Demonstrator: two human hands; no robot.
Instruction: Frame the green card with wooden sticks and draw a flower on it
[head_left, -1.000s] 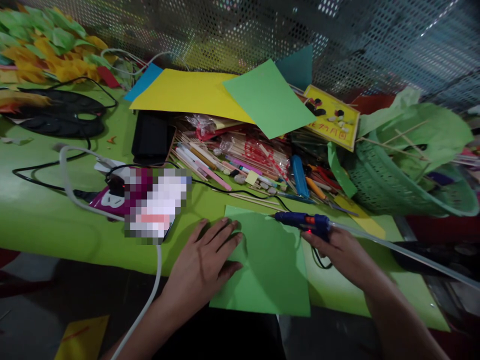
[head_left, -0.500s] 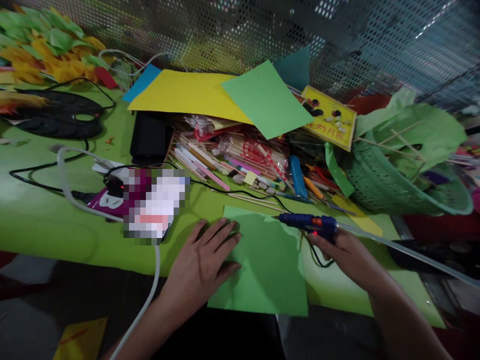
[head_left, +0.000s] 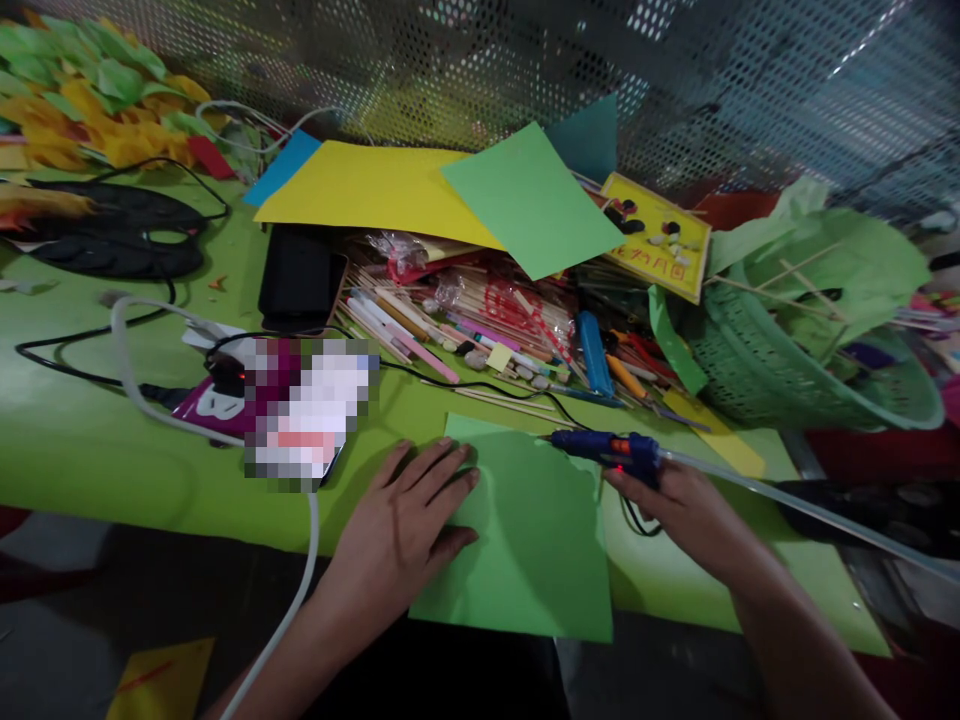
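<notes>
My right hand is wrapped round the grip of a blue hot glue gun. A long clear glue stick trails from its back end, and a small red light glows on its body. The nozzle points left, over the top edge of a green sheet of paper; whether it touches cannot be made out. My left hand lies flat with fingers spread, its fingertips on the left side of this sheet. The sheet's lower edge hangs over the table's front.
Left of my hand lie a phone with a blurred screen and a purple power strip. Behind are pens and sticks, yellow card and a green card. A green basket stands right; a white cable crosses the front edge.
My right hand and the glue gun have shifted slightly left, the nozzle moving along the sheet's top edge. My left hand stays nearly in place on the sheet.
</notes>
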